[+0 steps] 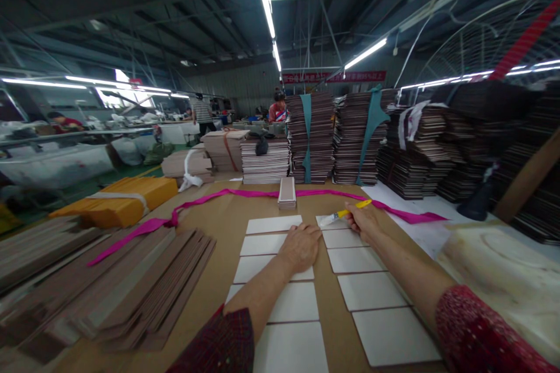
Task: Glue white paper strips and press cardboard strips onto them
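Two columns of white rectangular cards lie on the brown table in front of me. My left hand rests palm down, fingers flat, on the cards of the left column. My right hand grips a yellow-handled brush whose bristles touch the far card of the right column. A small stack of cards stands just beyond the columns.
A pink ribbon runs across the table. Fanned brown boards lie at the left, with a yellow bundle behind. Tall stacks of dark boards line the back and right. People work in the distance.
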`<state>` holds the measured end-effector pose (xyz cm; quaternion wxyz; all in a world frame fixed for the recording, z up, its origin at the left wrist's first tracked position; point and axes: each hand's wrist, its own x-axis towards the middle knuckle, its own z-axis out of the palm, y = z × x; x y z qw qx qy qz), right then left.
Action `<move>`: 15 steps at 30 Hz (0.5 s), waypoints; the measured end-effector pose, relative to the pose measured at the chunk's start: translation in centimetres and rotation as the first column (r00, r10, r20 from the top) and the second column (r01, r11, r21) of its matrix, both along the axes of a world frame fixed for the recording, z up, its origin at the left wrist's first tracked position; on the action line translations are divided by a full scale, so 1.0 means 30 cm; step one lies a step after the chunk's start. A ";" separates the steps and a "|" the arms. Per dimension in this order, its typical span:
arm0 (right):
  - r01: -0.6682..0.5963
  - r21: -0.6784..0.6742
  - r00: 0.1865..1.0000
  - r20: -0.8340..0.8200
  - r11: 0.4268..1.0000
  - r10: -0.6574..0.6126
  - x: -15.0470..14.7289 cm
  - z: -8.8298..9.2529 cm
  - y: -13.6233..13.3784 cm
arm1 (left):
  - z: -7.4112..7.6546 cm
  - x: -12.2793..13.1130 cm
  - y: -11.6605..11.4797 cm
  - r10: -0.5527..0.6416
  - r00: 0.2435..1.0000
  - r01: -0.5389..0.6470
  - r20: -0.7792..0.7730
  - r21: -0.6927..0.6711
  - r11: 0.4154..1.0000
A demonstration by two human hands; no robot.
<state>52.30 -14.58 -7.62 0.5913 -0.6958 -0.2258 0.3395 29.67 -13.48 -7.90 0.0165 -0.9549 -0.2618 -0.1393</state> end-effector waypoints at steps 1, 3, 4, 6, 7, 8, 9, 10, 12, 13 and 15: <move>0.006 -0.010 1.000 0.007 1.000 -0.006 0.006 0.000 -0.003 | -0.002 0.000 0.001 -0.002 1.000 0.002 0.001 0.000 1.000; 0.022 -0.033 1.000 0.022 0.999 -0.021 0.020 0.004 -0.011 | -0.005 0.000 0.002 -0.006 1.000 0.006 0.003 0.000 1.000; 0.025 -0.038 0.999 0.027 0.999 -0.024 0.028 0.007 -0.015 | -0.006 0.000 0.003 -0.009 1.000 0.009 0.004 0.000 1.000; 0.035 -0.044 0.999 0.037 0.998 -0.033 0.045 0.014 -0.026 | -0.009 0.000 0.005 -0.011 1.000 0.011 0.007 0.000 1.000; 0.041 -0.048 0.998 0.042 0.998 -0.039 0.055 0.019 -0.031 | -0.010 0.000 0.006 -0.012 1.000 0.012 0.008 0.001 1.000; 0.050 -0.054 0.998 0.047 0.997 -0.048 0.064 0.024 -0.036 | -0.011 -0.001 0.008 -0.013 1.000 0.012 0.009 0.001 1.000; 0.060 -0.061 0.997 0.053 0.996 -0.057 0.075 0.029 -0.042 | -0.011 -0.001 0.009 -0.012 1.000 0.012 0.010 0.003 1.000; 0.071 -0.068 0.996 0.059 0.995 -0.067 0.086 0.034 -0.048 | -0.012 -0.001 0.011 -0.011 1.000 0.011 0.011 0.004 1.000; 0.092 -0.080 0.994 0.073 0.993 -0.086 0.109 0.042 -0.060 | -0.013 0.000 0.014 -0.011 1.000 0.011 0.011 0.007 1.000; 0.103 -0.082 0.992 0.082 0.991 -0.097 0.121 0.046 -0.066 | -0.013 0.000 0.015 -0.012 1.000 0.012 0.009 0.008 1.000; 0.131 -0.085 0.987 0.102 0.988 -0.122 0.145 0.049 -0.079 | -0.014 0.001 0.016 -0.015 1.000 0.015 0.005 0.010 1.000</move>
